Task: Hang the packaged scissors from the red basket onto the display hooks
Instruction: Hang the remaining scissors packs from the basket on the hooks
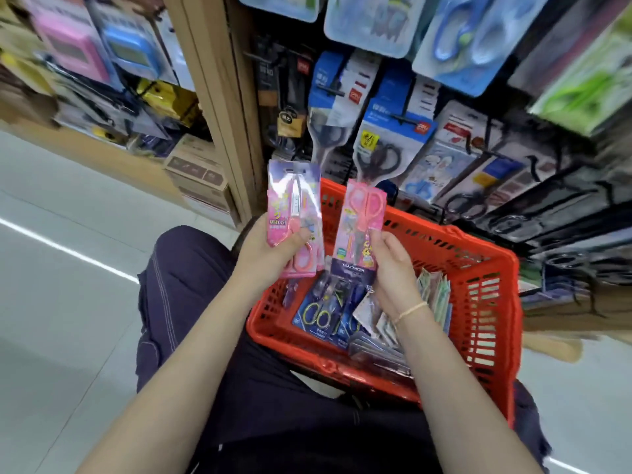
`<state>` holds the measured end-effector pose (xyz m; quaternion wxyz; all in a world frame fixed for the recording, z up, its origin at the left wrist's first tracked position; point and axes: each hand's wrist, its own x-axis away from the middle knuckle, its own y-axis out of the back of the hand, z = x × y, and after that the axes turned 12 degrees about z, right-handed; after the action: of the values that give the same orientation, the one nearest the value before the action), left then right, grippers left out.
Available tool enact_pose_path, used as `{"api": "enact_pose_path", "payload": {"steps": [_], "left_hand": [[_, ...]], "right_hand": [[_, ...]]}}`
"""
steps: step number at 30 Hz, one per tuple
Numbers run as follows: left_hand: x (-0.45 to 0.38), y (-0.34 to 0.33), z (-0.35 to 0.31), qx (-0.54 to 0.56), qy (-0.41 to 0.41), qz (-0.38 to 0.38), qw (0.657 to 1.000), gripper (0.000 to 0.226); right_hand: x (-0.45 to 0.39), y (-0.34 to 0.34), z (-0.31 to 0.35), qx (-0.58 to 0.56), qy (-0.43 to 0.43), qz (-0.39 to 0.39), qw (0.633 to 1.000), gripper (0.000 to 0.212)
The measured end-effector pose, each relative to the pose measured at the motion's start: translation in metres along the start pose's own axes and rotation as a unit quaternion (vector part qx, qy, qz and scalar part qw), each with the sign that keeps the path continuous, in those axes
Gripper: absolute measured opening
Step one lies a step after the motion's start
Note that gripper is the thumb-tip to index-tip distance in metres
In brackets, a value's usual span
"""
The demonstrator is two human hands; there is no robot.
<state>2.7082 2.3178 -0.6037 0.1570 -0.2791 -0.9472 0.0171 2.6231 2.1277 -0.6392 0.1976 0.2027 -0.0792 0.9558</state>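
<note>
Left hand [270,248] fingers gripping a pink plastic-packaged scissors pack [294,213]; right hand [390,258] pinching another, pink-handled [362,230] (both above the red plastic basket [478,268], more packs beneath).

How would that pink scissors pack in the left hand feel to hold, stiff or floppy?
Probably fairly stiff: the pink scissors pack stands upright above the left hand, gripped only low down. Likely light, as a few fingers carry it. Its glossy plastic front may be a bit slippery.
</note>
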Motion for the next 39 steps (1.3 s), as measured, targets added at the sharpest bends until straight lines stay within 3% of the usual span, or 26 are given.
{"api": "enact_pose_path", "payload": {"steps": [2,4,7,8,10,12,15,17,22,24,28,32,33,36,39], "left_hand": [[0.006,-0.012,-0.013,0.005,0.0,0.008,1.0,0.029],[0.013,-0.026,-0.03,0.014,0.003,0.018,1.0,0.057],[0.024,-0.049,-0.048,0.051,-0.019,0.052,0.997,0.077],[0.027,-0.056,-0.052,0.056,-0.027,0.063,0.996,0.076],[0.033,-0.065,-0.059,0.052,-0.045,0.081,0.994,0.05],[0.036,-0.07,-0.061,0.053,-0.045,0.081,0.994,0.039],[0.04,-0.077,-0.07,0.06,-0.042,0.08,0.994,0.053],[0.038,-0.081,-0.079,0.065,-0.042,0.074,0.994,0.06],[0.029,-0.088,-0.11,0.055,-0.059,0.071,0.994,0.011],[0.026,-0.093,-0.119,0.044,-0.062,0.073,0.994,0.011],[0.022,-0.109,-0.134,0.005,-0.061,0.1,0.993,0.062],[0.025,-0.129,-0.148,-0.042,-0.056,0.167,0.984,0.108],[0.025,-0.134,-0.151,-0.056,-0.055,0.185,0.98,0.108],[0.031,-0.151,-0.161,-0.077,-0.066,0.265,0.959,0.067],[0.039,-0.167,-0.174,-0.064,-0.102,0.276,0.954,0.07]], "right_hand": [[0.02,-0.004,0.03,0.004,0.063,-0.007,0.998,0.028],[0.04,-0.01,0.054,0.014,0.111,0.0,0.994,0.025],[0.069,-0.011,0.074,0.033,0.11,0.068,0.991,0.03],[0.076,-0.008,0.078,0.03,0.113,0.109,0.987,0.037],[0.09,0.002,0.084,0.018,0.112,0.174,0.978,0.055],[0.1,0.013,0.089,0.024,0.103,0.188,0.976,0.052],[0.109,0.022,0.098,0.022,0.115,0.131,0.984,0.015],[0.114,0.033,0.109,-0.019,0.142,0.077,0.987,0.017],[0.133,0.07,0.154,-0.082,0.239,0.009,0.968,0.015],[0.141,0.082,0.168,-0.125,0.257,0.005,0.958,0.01],[0.147,0.096,0.194,-0.193,0.261,-0.015,0.946,0.012],[0.141,0.096,0.216,-0.137,0.225,-0.033,0.964,0.012],[0.139,0.093,0.222,-0.119,0.219,-0.028,0.968,0.015],[0.134,0.083,0.237,-0.093,0.22,-0.035,0.97,0.015],[0.132,0.078,0.249,-0.088,0.256,-0.099,0.958,0.025]]}}
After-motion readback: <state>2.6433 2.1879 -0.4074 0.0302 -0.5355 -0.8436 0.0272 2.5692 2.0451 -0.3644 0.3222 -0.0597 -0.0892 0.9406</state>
